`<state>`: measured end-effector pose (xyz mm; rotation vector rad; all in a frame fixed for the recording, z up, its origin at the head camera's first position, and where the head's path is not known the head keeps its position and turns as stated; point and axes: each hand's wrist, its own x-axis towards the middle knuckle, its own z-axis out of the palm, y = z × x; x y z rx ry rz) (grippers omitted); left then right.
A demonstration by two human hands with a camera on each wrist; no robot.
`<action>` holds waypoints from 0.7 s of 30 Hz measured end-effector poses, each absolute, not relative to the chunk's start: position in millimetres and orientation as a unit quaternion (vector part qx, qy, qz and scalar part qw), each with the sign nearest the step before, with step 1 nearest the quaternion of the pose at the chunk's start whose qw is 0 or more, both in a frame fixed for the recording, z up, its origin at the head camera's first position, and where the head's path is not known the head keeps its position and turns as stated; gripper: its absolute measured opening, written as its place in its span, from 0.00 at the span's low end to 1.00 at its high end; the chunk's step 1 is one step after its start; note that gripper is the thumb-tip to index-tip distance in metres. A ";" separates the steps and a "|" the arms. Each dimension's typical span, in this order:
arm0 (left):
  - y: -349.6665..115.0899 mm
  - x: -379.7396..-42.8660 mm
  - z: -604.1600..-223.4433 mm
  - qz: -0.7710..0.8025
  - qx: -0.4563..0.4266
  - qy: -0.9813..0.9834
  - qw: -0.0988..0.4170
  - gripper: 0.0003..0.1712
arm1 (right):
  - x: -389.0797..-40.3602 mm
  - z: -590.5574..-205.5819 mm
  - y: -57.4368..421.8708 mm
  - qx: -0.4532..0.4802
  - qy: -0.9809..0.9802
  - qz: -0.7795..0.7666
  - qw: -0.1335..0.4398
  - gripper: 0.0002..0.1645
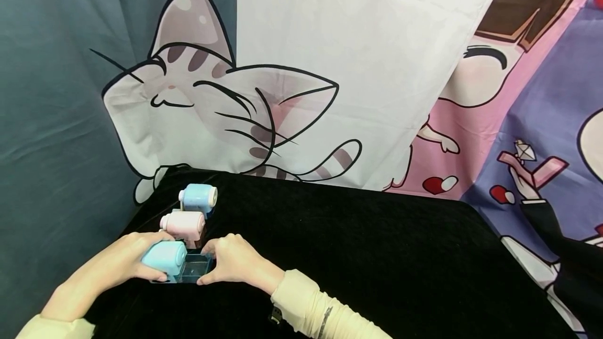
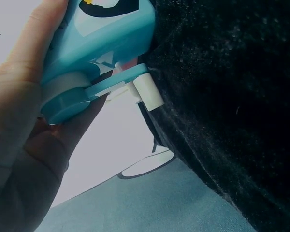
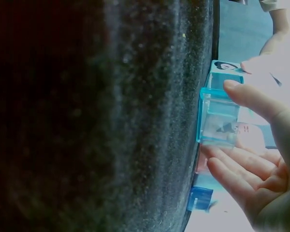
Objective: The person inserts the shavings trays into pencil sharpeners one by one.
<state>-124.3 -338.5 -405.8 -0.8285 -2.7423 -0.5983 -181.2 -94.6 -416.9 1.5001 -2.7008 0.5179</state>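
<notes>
My left hand [image 1: 127,257] grips the body of a teal hand-crank pencil sharpener [image 1: 165,258] from its left side, thumb and fingers on opposite sides. Its crank handle [image 2: 118,81], with a white knob, shows in the left wrist view. A clear blue drawer [image 1: 195,267] sticks out from the sharpener's right side. Thumb and fingers of my right hand [image 1: 233,260] hold this drawer across its outer end. In the right wrist view the drawer [image 3: 217,116] shows see-through walls, with the thumb at one edge and fingertips at the opposite one.
Just behind stand a pink sharpener [image 1: 183,224] and, farther back, a blue sharpener [image 1: 199,196]. All are on a black velvety cloth [image 1: 353,255]. Printed cloths with a cat drawing [image 1: 212,98] hang along the back edge.
</notes>
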 end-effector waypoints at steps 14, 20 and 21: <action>-337.6 -124.7 -404.8 -0.201 -0.273 -0.936 0.089 0.30 | -182.1 -418.8 -95.8 0.485 -0.856 0.176 0.010 0.28; -336.9 -124.3 -403.7 -0.199 -0.271 -0.938 0.087 0.30 | -182.5 -420.2 -98.1 0.484 -0.857 0.176 0.012 0.29; -336.9 -124.2 -403.5 -0.198 -0.270 -0.938 0.087 0.30 | -182.4 -420.1 -98.6 0.483 -0.858 0.176 0.012 0.30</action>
